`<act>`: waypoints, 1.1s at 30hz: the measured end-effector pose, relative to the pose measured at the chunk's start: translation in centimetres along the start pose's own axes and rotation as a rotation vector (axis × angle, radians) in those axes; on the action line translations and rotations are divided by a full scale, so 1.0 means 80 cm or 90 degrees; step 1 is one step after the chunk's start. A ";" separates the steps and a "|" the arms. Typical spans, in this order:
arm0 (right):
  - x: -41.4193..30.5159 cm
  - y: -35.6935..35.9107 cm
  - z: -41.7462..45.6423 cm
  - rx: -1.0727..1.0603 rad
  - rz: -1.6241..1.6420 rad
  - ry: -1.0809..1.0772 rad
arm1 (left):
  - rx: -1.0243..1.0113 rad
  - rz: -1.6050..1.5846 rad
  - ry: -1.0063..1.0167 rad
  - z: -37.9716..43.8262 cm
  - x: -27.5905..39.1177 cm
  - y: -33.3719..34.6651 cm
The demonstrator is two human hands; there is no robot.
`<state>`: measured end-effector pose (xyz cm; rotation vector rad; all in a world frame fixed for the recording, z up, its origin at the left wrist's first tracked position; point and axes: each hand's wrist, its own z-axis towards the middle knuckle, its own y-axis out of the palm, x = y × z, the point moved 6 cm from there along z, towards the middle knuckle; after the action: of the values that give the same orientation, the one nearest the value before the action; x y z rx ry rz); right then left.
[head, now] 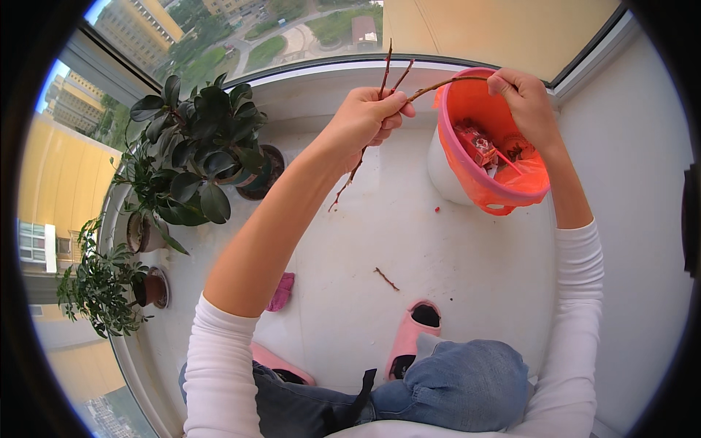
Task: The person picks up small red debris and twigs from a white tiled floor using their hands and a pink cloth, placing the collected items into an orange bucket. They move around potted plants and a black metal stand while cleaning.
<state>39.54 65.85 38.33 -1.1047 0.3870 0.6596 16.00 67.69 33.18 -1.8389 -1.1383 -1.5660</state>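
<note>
My left hand point(378, 112) is closed around several thin brown twigs point(387, 68), whose ends stick out above and below the fist. One longer twig point(438, 86) runs from it, slightly bowed, to my right hand point(517, 101), which pinches its far end. That twig passes over the rim of a white trash bin point(446, 164) with a pink rim ring point(454, 139) and an orange plastic bag point(517, 189) as liner. Inside the bag lie a crumpled red carton point(482, 145) with a pink straw point(509, 163) and other litter.
A short broken twig point(387, 279) and a small red bit point(437, 209) lie on the pale tiled floor point(339, 246). Potted plants point(205, 159) line the window at left. A pink cloth point(282, 293) is partly behind my left arm. Pink slippers point(413, 334) are on my feet.
</note>
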 end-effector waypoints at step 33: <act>0.198 -0.011 -0.042 -0.014 0.176 0.562 | 0.025 0.052 -0.156 0.160 -0.044 0.174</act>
<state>52.11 67.22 28.16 -1.3396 1.3069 0.3789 34.74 69.09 28.95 -2.0655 -1.1737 -1.2909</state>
